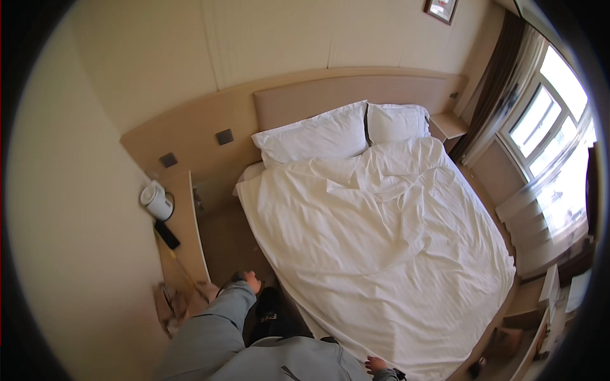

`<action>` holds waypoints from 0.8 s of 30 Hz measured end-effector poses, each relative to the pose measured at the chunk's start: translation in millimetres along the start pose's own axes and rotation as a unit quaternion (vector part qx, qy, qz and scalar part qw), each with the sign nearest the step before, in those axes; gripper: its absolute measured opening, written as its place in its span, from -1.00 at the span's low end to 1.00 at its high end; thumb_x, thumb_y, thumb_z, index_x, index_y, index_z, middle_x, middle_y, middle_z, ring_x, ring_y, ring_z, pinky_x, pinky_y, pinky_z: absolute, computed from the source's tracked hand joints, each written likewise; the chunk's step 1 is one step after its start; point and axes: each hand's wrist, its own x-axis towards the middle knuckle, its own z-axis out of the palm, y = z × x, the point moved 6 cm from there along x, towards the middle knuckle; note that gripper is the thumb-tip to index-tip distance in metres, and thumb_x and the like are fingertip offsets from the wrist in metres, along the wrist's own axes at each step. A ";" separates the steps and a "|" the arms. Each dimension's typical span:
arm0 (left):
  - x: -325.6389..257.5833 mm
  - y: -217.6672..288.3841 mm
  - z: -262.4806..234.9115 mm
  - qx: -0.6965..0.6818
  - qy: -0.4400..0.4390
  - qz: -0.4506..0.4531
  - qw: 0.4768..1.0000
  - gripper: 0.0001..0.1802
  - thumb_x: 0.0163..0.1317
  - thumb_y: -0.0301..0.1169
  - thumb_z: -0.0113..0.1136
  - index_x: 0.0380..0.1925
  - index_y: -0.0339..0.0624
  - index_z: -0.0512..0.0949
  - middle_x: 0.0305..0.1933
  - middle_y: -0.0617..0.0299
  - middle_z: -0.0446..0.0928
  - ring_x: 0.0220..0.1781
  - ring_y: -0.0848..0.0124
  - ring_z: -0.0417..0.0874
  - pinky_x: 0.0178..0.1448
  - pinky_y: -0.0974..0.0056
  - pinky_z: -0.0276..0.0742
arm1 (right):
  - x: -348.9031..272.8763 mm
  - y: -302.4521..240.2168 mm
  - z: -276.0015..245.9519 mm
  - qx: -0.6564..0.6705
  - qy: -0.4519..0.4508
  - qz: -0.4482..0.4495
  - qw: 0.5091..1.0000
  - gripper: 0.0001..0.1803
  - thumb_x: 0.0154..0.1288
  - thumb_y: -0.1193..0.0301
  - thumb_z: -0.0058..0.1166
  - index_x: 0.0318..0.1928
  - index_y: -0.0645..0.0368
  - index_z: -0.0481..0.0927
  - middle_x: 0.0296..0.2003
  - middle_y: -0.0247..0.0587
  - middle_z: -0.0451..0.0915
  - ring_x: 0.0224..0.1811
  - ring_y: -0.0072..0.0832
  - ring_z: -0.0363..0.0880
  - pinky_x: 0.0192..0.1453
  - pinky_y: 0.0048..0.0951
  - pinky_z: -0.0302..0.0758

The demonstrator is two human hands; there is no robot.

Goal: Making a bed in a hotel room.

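My left hand (252, 281) hangs low in the gap between the desk and the bed, at the end of a grey sleeve. Its fingers are mostly turned from view, and no object shows in it. Close to the bed's near edge is my right hand (376, 364), with its fingers a little apart and nothing visible in them. A rumpled white duvet (381, 254) covers the bed, creased most toward the upper middle. Two white pillows, a wide left one (314, 136) and a smaller right one (398, 123), lean on the padded headboard (343, 92).
Along the left wall runs a narrow desk (190, 228) with a white kettle (157, 200) and a black oblong object (167, 234). A brownish bag (168, 308) is beside it. Right of the bed stand a bedside shelf (450, 125), curtains (495, 82) and a window (540, 120).
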 end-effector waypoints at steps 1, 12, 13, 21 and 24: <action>51.2 40.0 -37.1 0.018 -0.015 0.016 1.000 -0.46 0.10 -0.20 0.28 0.02 -0.26 0.42 0.11 -0.19 0.36 0.17 -0.07 0.39 0.26 0.01 0.32 | 4.0 7.1 5.4 -0.042 -0.007 -0.039 0.998 -0.63 0.34 0.12 -0.02 0.03 0.03 0.48 -0.18 -0.17 0.62 -0.16 -0.30 0.55 -0.06 -0.07 0.46; 471.9 234.0 -213.4 -0.017 0.174 0.306 0.936 -0.27 -0.06 -0.31 0.41 0.13 -0.29 0.33 0.20 -0.14 0.36 0.24 -0.06 0.35 0.32 0.02 0.26 | -142.3 -124.8 208.3 -0.087 0.219 0.083 0.968 -0.48 0.26 0.03 0.05 -0.08 0.27 0.61 -0.17 0.05 0.64 -0.04 -0.13 0.59 0.08 -0.21 0.46; 493.9 248.3 -210.5 -0.021 0.193 0.340 0.920 -0.26 -0.09 -0.33 0.42 0.12 -0.29 0.33 0.19 -0.13 0.37 0.24 -0.06 0.35 0.31 0.02 0.26 | -151.1 -137.9 220.7 -0.120 0.211 0.080 0.967 -0.46 0.25 0.01 0.05 -0.06 0.27 0.61 -0.14 0.08 0.63 -0.01 -0.09 0.58 0.11 -0.20 0.45; 557.1 276.6 -146.5 0.064 0.009 0.301 0.951 -0.48 0.03 -0.15 0.36 -0.18 -0.35 0.47 -0.20 -0.23 0.54 -0.12 -0.23 0.52 -0.04 -0.02 0.47 | -142.3 -212.4 307.9 -0.131 0.196 0.115 0.965 -0.49 0.24 0.02 0.06 -0.06 0.22 0.62 -0.09 0.06 0.61 0.03 -0.09 0.55 0.15 -0.22 0.42; 565.4 311.0 -233.2 0.128 0.085 0.406 0.901 -0.68 0.20 -0.28 0.18 -0.17 -0.32 0.54 -0.29 -0.20 0.56 -0.20 -0.20 0.54 -0.14 -0.08 0.45 | -121.3 -206.4 328.1 -0.123 0.192 0.122 0.966 -0.46 0.24 -0.01 0.04 -0.05 0.21 0.61 -0.07 0.04 0.60 0.05 -0.07 0.54 0.16 -0.22 0.41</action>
